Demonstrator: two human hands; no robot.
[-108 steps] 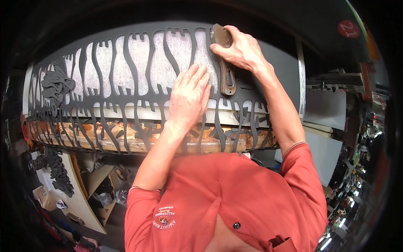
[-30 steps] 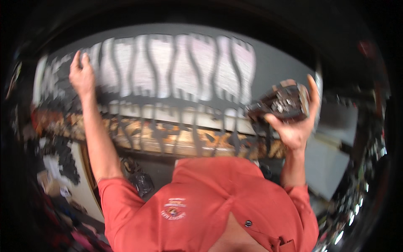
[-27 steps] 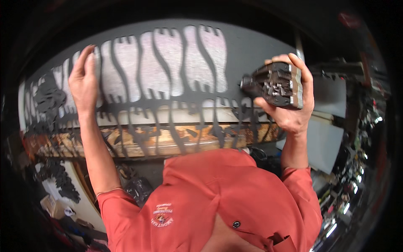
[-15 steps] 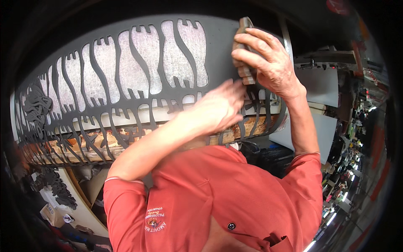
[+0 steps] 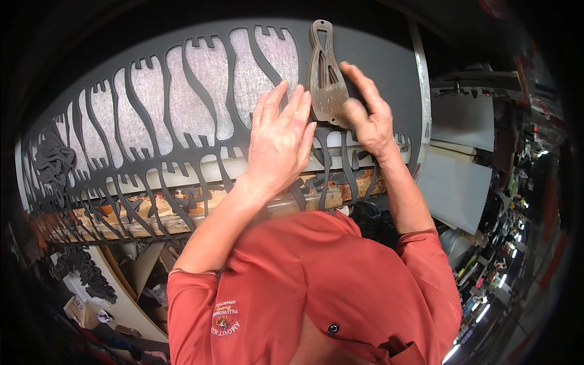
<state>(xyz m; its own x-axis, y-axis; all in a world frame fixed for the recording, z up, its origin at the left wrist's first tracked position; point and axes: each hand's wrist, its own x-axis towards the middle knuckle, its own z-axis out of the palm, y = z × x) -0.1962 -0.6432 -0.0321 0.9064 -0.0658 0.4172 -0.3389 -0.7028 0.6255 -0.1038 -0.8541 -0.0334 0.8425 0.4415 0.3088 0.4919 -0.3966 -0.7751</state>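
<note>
A worn metal cutting die (image 5: 328, 94), narrow at the top with slots in its face, lies on a dark grey sheet (image 5: 383, 79). My left hand (image 5: 277, 131) rests at its left side, fingers stretched out and fingertips close to or against the die's edge. On the other side my right hand (image 5: 372, 118) is slightly blurred, its fingers extended along the die's right edge and its thumb by the lower right corner. Neither hand is wrapped round the die. Left of it, rows of curved, notched cut-outs (image 5: 198, 91) in the sheet show a pale surface beneath.
The sheet's cut strips (image 5: 325, 161) hang over the near edge, past a wooden beam (image 5: 280, 208). A tangle of dark offcuts (image 5: 55, 158) lies at the far left. Pale panels (image 5: 453, 188) stand to the right, beside a cluttered floor area.
The die, held upright in my right hand before, now lies flat on the sheet. My right hand has loosened and come down; my left hand has moved left to the die's side.
</note>
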